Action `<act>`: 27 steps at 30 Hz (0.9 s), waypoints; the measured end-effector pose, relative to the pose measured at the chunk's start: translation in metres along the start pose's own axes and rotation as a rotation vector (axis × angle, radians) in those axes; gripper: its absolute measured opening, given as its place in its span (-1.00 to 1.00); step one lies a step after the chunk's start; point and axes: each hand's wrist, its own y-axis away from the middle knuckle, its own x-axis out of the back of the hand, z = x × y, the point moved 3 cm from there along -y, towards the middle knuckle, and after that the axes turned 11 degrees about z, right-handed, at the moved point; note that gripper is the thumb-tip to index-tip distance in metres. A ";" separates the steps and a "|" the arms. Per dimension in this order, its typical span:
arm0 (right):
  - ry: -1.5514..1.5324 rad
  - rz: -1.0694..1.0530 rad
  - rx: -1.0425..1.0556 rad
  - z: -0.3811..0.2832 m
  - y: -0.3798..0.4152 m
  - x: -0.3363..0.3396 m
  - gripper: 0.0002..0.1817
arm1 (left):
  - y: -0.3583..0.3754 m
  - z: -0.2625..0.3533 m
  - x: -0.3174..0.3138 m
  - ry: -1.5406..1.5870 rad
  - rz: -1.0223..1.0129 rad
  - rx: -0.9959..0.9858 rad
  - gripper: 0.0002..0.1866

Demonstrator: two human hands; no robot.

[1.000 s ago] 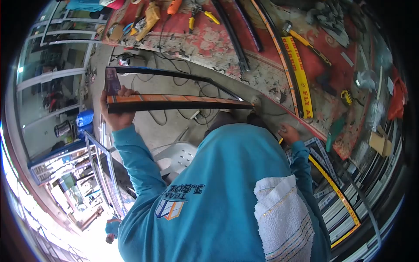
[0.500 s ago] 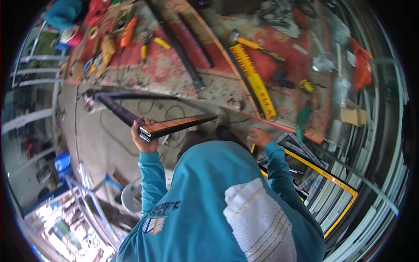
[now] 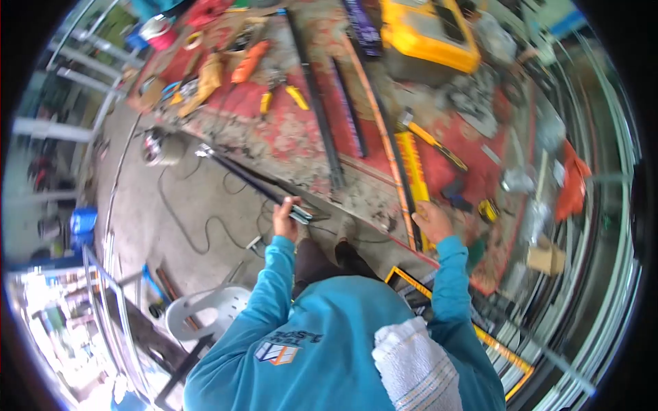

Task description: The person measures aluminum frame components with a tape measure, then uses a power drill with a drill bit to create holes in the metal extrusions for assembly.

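Note:
My left hand is closed around the near ends of dark metal profiles, which stretch away to the upper left above the floor. Their cut ends show hollow, silvery edges. At the worktable's near edge, my right hand has its fingers curled on the near end of a yellow-faced profile; the fingertips are partly hidden. Just left of it lies a long orange-striped profile with a dark edge. Another dark profile and a shorter purplish strip lie farther left.
Pliers, an orange-handled tool, a yellow-handled hammer, a tape measure and a yellow case lie on the red worktable. A white plastic chair stands behind left. A yellow-edged frame is at my right.
My left hand has moved right, and the profile pieces that spread apart now lie nearly in line. My right hand has moved forward from beside the table onto the yellow-faced profile. The view has shifted.

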 end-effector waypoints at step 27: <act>0.079 0.278 -0.697 0.312 0.107 0.057 0.01 | 0.008 -0.058 -0.027 0.035 0.048 0.318 -0.50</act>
